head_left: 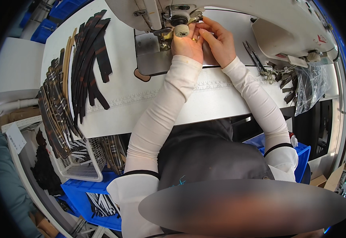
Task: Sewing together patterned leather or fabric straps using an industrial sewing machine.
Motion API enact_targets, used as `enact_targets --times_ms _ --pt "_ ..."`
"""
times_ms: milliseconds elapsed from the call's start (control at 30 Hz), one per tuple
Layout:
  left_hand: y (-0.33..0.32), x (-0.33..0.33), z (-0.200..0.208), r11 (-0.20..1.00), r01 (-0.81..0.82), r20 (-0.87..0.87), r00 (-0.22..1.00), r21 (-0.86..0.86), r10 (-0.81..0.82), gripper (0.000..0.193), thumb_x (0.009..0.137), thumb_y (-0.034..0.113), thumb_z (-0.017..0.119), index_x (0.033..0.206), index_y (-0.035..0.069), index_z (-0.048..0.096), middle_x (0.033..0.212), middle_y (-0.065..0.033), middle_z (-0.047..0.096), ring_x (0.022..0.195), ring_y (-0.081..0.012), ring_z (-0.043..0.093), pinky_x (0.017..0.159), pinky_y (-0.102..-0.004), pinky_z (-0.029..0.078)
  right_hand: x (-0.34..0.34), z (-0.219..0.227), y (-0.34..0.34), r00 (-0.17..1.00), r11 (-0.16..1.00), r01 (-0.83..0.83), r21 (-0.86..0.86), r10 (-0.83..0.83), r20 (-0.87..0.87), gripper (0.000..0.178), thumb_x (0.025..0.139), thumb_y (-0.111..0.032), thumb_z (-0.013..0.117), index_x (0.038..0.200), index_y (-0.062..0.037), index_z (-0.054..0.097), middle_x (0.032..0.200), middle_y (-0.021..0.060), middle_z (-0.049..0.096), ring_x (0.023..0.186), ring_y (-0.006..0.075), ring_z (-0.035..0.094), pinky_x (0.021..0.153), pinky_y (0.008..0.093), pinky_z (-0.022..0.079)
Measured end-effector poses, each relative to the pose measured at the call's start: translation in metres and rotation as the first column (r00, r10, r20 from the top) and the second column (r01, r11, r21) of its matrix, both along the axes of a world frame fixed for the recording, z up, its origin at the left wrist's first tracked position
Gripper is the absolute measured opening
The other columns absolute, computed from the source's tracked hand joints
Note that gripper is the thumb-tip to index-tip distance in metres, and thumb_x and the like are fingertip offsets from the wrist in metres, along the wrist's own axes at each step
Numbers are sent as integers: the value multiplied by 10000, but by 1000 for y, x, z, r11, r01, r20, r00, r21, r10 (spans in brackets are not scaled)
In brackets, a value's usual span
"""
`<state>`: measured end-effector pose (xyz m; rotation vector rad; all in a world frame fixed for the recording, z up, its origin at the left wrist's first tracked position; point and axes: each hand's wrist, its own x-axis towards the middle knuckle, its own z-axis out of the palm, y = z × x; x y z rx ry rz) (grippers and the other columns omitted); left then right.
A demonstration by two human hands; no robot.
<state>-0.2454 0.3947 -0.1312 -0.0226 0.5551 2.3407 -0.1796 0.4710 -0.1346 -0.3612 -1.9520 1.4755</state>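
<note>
Dark apron cloth (204, 154) fills the lower middle of the frame, and two white-sleeved forearms run up from it to the sewing machine (236, 16) at the top centre. Both hands are gathered at the needle area: the left hand (186, 41) is curled just under a ribbed cream knob (181, 30), and the right hand (219, 39) is pinched narrow on a small dark piece (207, 53) that is mostly hidden beneath the fingers. The piece appears to be being positioned under the presser foot; careful alignment would be called for before stitching. Scissors (254, 55) lie on the worktop (141, 99) to the right, and dark and plaid straps (81, 67) are fanned out at the upper left.
</note>
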Motion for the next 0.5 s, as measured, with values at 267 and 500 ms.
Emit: enact_targets --times_ms 267,500 --pt "0 -2 -3 1000 -8 33 999 -1 8 482 986 471 306 1142 38 450 1261 -118 512 1145 -255 468 1007 -398 365 -1 0 -1 1000 999 -13 31 13 -5 405 877 -41 558 1272 35 507 1065 92 641 961 128 584 866 247 460" --pt "4 0 -4 1000 -20 93 995 -8 21 428 988 432 338 1138 48 453 1236 -105 538 1109 -244 486 978 -389 375 1 -3 3 999 998 -49 -41 49 8 414 902 -59 553 1297 36 474 1110 93 622 992 128 570 883 243 446"
